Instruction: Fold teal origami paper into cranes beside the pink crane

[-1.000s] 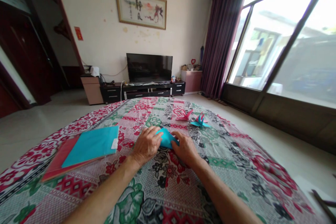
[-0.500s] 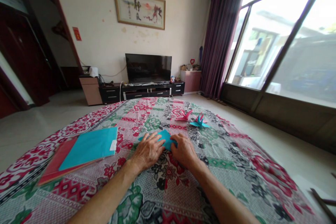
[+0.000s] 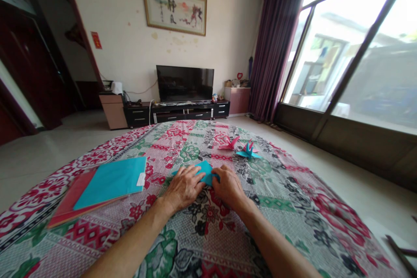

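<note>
My left hand [image 3: 184, 187] is flat on the blue folded paper [image 3: 205, 171], pressing its left side; my right hand [image 3: 228, 185] has fingertips on its right edge — can't tell if they pinch. Paper sits mid-table on the floral tablecloth [image 3: 260, 221]. Blue origami crane [image 3: 249, 152] far right, beside pink ones — blue paper stack [image 3: 112, 182] left.

One folded blue paper [image 3: 206, 171] is near the centre. Right of it are three origami cranes, two pink [image 3: 230, 143] and one blue [image 3: 249, 152]; at left, two overlapping paper packs [image 3: 110, 181], sheets uncountable.
</note>
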A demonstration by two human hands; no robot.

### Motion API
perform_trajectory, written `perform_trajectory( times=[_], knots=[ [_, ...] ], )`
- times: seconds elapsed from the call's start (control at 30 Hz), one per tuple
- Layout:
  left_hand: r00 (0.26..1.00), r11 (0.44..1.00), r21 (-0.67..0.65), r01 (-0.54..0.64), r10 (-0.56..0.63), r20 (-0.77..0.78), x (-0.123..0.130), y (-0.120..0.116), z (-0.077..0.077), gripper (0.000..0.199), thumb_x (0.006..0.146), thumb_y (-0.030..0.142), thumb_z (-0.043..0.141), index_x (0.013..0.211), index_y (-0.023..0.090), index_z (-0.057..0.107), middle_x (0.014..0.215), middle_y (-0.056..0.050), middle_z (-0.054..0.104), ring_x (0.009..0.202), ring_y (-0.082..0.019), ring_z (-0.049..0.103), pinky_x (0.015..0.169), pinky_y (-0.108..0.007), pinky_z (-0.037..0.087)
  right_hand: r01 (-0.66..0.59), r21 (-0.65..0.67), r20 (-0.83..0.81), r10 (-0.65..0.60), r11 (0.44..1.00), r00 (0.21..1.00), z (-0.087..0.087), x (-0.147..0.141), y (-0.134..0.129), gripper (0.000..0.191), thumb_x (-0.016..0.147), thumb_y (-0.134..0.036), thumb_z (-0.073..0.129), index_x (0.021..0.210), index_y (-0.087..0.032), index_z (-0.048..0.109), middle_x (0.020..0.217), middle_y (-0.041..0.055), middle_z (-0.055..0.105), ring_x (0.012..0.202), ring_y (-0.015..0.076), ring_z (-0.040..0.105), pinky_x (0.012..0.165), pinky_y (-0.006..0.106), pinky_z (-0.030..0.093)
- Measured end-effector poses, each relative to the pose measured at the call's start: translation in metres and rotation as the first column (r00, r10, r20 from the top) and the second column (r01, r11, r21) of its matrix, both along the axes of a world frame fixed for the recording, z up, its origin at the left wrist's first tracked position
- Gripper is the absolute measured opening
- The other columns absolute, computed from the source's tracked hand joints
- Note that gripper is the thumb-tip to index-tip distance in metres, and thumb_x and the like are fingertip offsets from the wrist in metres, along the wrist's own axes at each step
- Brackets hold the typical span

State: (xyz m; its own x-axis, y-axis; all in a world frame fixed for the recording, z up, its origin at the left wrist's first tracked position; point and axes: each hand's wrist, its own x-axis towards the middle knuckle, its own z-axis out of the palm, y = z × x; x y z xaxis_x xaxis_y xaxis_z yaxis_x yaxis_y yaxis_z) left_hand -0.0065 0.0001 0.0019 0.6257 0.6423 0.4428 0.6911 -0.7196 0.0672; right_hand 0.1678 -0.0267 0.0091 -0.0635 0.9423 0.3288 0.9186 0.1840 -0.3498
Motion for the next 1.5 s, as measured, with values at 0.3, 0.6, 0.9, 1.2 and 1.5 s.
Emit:
perform_trajectory(
  times=[0.3,0.6,0.9,1.2,1.5],
  knots=[
    [0.999,0.997,-0.065,-0.030,0.029,-0.028,0.001,-0.003,0.003,0.035,0.089,0.038,0.039,0.116,0.025,0.057,0.128,-0.008,0.053,0.117,-0.026,0.045,0.096,-0.046,0.034,0.071,-0.091,0.074,-0.064,0.993,0.995,0.016,0.000,0.011,0.029,0.074,-0.020,0.047,0.097,-0.016,0.065,0.094,0.0107,0.061,0.089,0.0193,0.057,0.075,0.025,0.038],
    [0.997,0.997,-0.069,-0.046,0.041,-0.070,0.002,-0.007,0.009,0.034,0.089,0.036,0.038,0.115,0.023,0.055,0.125,-0.008,0.054,0.116,-0.025,0.046,0.097,-0.044,0.034,0.163,-0.136,0.099,-0.151,0.977,0.984,0.023,-0.018,0.041,0.034,0.075,-0.030,0.046,0.095,-0.014,0.068,0.104,0.0168,0.061,0.094,0.0271,0.057,0.079,0.034,0.041],
    [0.998,0.996,-0.075,-0.042,0.038,-0.058,0.002,-0.009,0.012,0.032,0.088,0.034,0.041,0.115,0.025,0.053,0.119,-0.005,0.056,0.112,-0.023,0.047,0.095,-0.042,0.035,0.221,-0.185,0.018,-0.222,0.958,0.975,0.021,-0.024,0.056,0.032,0.067,-0.025,0.054,0.095,-0.018,0.069,0.107,0.0139,0.061,0.100,0.0279,0.055,0.082,0.035,0.040],
    [0.997,0.997,-0.068,-0.046,0.042,-0.059,0.002,-0.010,0.012,0.033,0.089,0.036,0.038,0.115,0.024,0.055,0.120,-0.006,0.055,0.113,-0.023,0.047,0.096,-0.044,0.034,0.169,-0.170,-0.145,-0.194,0.971,0.970,0.011,-0.018,0.067,0.035,0.064,-0.019,0.053,0.096,-0.019,0.067,0.089,0.0080,0.069,0.083,0.0214,0.061,0.070,0.028,0.042],
    [0.978,0.995,0.047,-0.086,0.075,0.195,-0.001,-0.004,0.010,0.042,0.085,0.038,0.045,0.122,0.019,0.051,0.129,-0.011,0.050,0.122,-0.028,0.040,0.102,-0.046,0.030,-0.147,-0.122,-0.610,0.042,0.982,0.791,0.012,-0.007,0.068,0.020,0.065,-0.022,0.054,0.076,-0.017,0.069,0.061,0.0002,0.063,0.054,0.0120,0.050,0.048,0.022,0.035]
  ],
)
